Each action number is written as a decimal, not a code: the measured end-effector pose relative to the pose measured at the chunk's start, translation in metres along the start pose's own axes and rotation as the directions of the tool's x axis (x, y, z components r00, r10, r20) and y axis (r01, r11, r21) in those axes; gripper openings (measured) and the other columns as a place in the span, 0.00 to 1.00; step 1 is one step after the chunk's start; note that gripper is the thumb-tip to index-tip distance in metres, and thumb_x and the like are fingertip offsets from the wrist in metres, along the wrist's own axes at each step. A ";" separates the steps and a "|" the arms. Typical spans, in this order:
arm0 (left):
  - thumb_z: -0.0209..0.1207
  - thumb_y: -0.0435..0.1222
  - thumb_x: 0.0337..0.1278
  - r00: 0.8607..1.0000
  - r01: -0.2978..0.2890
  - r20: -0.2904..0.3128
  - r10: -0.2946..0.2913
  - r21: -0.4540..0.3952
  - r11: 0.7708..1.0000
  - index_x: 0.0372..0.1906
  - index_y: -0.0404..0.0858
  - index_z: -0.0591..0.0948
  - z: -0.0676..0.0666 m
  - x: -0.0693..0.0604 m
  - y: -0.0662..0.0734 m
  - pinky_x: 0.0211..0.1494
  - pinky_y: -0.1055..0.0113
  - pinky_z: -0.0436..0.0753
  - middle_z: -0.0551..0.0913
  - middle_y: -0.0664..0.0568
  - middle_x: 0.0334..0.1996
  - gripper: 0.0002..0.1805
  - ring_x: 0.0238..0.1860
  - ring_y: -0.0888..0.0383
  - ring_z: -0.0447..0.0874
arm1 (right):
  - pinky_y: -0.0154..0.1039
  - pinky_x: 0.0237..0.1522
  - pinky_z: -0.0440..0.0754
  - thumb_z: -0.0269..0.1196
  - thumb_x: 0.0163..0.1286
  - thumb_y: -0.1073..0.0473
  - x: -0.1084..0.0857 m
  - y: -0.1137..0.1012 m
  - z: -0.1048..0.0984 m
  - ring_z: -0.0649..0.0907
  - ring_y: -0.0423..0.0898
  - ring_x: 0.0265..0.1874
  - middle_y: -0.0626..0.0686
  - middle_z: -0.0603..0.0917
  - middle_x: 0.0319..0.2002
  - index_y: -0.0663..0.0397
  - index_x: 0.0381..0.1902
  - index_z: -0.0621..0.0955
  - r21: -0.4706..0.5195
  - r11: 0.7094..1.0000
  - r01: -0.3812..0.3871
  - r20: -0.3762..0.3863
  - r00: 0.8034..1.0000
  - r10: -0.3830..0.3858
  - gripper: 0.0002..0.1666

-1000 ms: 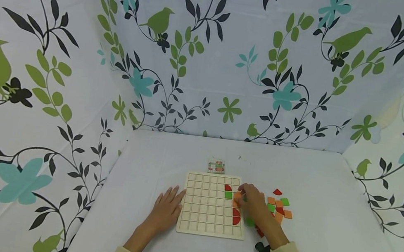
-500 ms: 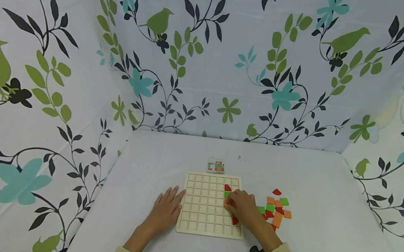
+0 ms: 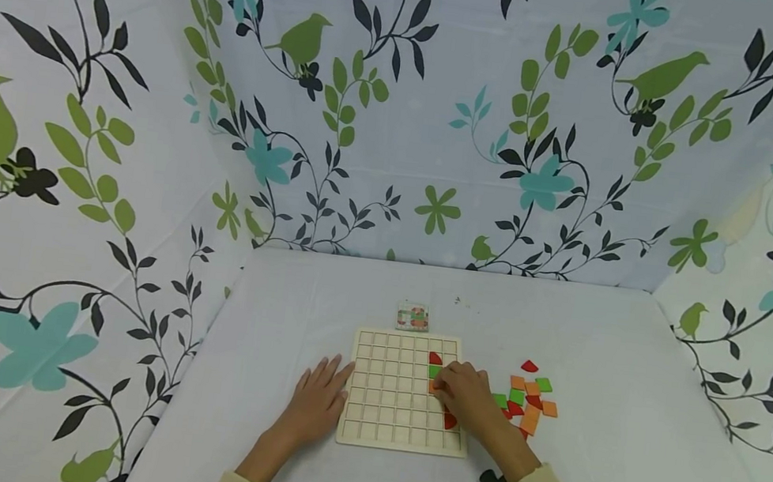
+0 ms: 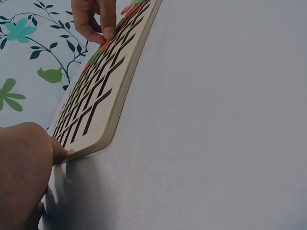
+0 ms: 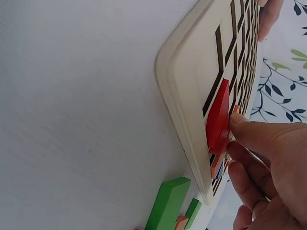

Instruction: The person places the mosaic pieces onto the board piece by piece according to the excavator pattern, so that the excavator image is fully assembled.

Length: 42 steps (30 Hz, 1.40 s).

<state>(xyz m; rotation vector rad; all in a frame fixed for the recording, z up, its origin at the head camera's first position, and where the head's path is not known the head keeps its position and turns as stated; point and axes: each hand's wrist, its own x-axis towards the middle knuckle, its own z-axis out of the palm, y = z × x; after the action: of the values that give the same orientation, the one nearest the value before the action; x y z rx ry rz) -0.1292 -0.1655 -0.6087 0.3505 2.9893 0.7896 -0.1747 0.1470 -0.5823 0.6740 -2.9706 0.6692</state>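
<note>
A pale wooden grid board [image 3: 379, 435] lies on the white table. My left hand [image 3: 319, 404] rests flat at its left side, fingers straight and touching the edge. Over the board's right part, my right hand [image 3: 467, 397] pinches a small orange tile [image 3: 433, 387] between thumb and fingers, low at the grid. Just beyond that tile sit a green square tile [image 3: 434, 371] and a red rounded tile [image 3: 435, 358]. In the right wrist view, red tiles [image 5: 219, 115] sit near the board's corner by the thumb. Part of the right column is hidden under the hand.
To the right of the board lies a loose group of red, green and orange tiles [image 3: 529, 423]. A small printed picture card [image 3: 413, 317] lies beyond the board's far edge. Patterned cloth [image 3: 399, 195] hangs behind the table.
My right hand has moved left from the board's right edge, bringing the orange tile beside the green one; over the last half second it stays there. The left hand has not moved.
</note>
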 end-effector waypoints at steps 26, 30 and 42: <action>0.49 0.38 0.81 1.000 0.004 0.005 -0.004 0.010 1.000 0.80 0.41 0.68 -0.006 0.000 0.000 0.79 0.29 0.53 0.61 0.37 0.82 0.28 0.83 0.33 0.54 | 0.59 0.41 0.68 0.71 0.72 0.54 -0.018 0.081 -0.042 0.78 0.64 0.38 0.62 0.78 0.32 0.66 0.45 0.79 -0.121 0.875 -0.468 -0.120 0.882 0.455 0.19; 0.48 0.39 0.81 1.000 0.001 0.007 -0.001 0.009 1.000 0.81 0.41 0.68 -0.004 0.000 0.000 0.80 0.29 0.52 0.61 0.37 0.82 0.29 0.83 0.33 0.53 | 0.59 0.43 0.70 0.71 0.72 0.56 -0.016 0.079 -0.037 0.80 0.64 0.41 0.63 0.82 0.38 0.62 0.47 0.81 -0.088 0.886 -0.456 -0.101 0.888 0.448 0.16; 0.48 0.39 0.81 1.000 -0.019 -0.015 0.018 -0.028 0.999 0.81 0.41 0.67 0.002 -0.001 -0.002 0.79 0.28 0.51 0.61 0.36 0.81 0.29 0.82 0.31 0.53 | 0.61 0.43 0.74 0.71 0.71 0.54 -0.019 0.073 -0.033 0.81 0.66 0.48 0.71 0.81 0.51 0.67 0.55 0.81 0.078 0.860 -0.505 -0.046 0.860 0.509 0.24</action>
<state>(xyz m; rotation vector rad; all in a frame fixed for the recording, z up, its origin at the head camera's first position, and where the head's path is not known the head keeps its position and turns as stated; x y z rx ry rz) -0.1290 -0.1669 -0.6115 0.3731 2.9898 0.8391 -0.1901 0.2279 -0.5836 -0.1556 -3.0816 0.7859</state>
